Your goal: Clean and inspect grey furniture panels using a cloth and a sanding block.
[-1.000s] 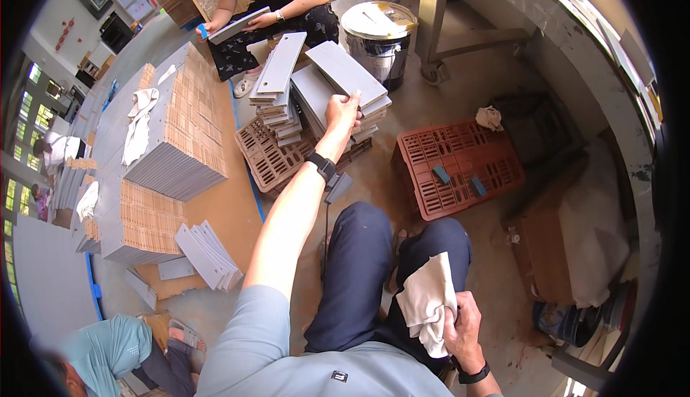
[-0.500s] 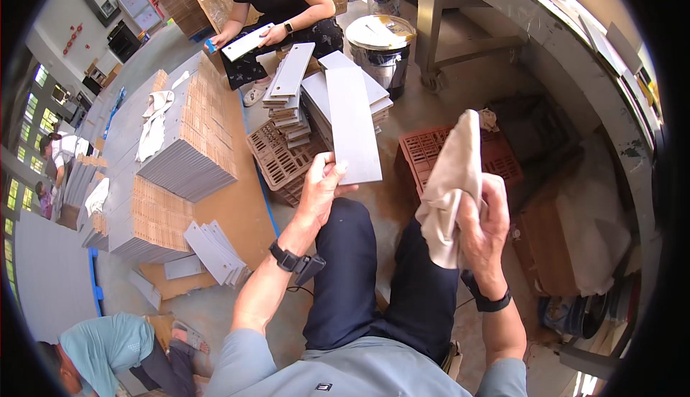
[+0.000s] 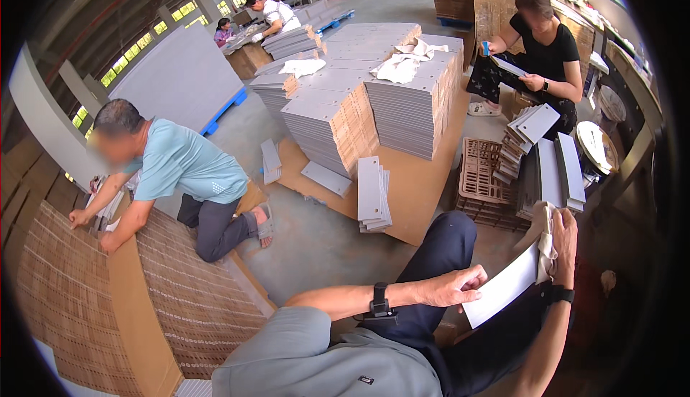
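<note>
I sit with a flat white panel (image 3: 503,290) across my lap. My left hand (image 3: 451,286), a black watch on its wrist, grips the panel's near end. My right hand (image 3: 563,237) presses a white cloth (image 3: 546,242) against the panel's far end. Just beyond my knee stand stacks of grey-white panels (image 3: 552,170) on a brown plastic crate (image 3: 481,181).
A kneeling person in a light blue shirt (image 3: 183,167) works at a cardboard sheet on the left. A seated person in black (image 3: 543,52) handles a panel at the back right. Tall panel stacks (image 3: 374,102) fill the middle; loose panels (image 3: 372,192) lie on cardboard.
My head has turned left, bringing the kneeling person into view. The panel came down from upright to my lap, and my right hand brought the cloth onto it.
</note>
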Demonstrator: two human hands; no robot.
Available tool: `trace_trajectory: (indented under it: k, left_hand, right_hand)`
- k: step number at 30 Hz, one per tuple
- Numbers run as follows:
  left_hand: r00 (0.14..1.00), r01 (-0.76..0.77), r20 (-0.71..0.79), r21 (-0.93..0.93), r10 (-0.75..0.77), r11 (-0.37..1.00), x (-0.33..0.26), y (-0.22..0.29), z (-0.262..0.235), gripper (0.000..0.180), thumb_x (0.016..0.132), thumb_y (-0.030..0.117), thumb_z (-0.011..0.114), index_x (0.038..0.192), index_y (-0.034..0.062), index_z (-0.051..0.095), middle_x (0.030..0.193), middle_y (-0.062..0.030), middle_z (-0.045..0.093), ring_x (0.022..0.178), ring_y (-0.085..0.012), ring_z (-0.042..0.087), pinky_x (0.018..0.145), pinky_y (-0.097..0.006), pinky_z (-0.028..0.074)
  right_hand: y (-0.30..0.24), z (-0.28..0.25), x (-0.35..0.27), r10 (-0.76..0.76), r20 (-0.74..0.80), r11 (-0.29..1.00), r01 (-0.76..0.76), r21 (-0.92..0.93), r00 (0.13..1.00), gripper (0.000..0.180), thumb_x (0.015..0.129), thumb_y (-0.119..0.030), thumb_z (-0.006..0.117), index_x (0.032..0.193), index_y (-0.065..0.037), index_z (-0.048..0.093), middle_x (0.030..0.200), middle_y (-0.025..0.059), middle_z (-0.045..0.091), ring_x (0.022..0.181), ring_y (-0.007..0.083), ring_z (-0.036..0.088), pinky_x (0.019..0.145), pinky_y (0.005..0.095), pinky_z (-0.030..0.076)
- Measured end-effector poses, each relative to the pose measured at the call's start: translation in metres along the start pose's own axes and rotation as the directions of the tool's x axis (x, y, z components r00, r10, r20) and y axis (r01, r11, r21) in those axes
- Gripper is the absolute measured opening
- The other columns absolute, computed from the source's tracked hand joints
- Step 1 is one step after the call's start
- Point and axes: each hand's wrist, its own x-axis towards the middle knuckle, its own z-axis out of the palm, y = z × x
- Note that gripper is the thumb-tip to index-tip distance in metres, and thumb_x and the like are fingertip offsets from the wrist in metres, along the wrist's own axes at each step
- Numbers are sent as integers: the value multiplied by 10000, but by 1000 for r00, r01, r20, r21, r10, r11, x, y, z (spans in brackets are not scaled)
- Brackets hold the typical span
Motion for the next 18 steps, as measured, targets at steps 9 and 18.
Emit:
trace_trajectory:
  k: [9,18]
  left_hand:
    - [984,180,78,-421,-162,889,23,-9,-33,857,1007,615,583,1599,70,288,1418,-135,558,1254,-238,617,1037,-428,538]
    - [980,174,177,-536,-92,826,45,-25,-23,868,1018,727,403,1544,37,424,1342,-216,623,1129,-293,685,972,-425,582]
  right_hand:
    - [-88,46,-17,-153,38,977,145,154,988,395,1034,-319,583,926,57,630,726,224,591,659,235,544,663,415,468]
    - [-14,-19,3,153,-485,962,-18,271,861,400,1016,-390,672,1019,8,715,882,160,751,826,190,699,772,349,555]
